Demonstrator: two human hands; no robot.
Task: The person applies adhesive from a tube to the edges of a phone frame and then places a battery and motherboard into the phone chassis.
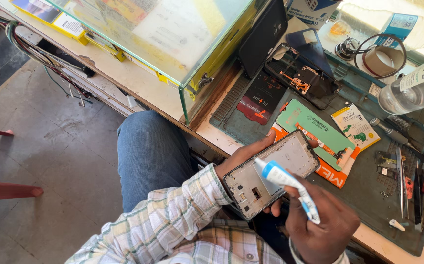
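My left hand cradles a phone frame with its back open, grey inner plate facing up, held over the front edge of the workbench. My right hand grips a small white glue tube with blue bands. The tube's nozzle touches the upper middle of the frame's inner plate. A green phone battery lies on an orange packet just beyond the frame.
A dark green work mat covers the bench, with tweezers and small tools at the right. A phone back shell, tape roll, clear bottles and a glass display case lie farther back. My jeans-clad knee is below.
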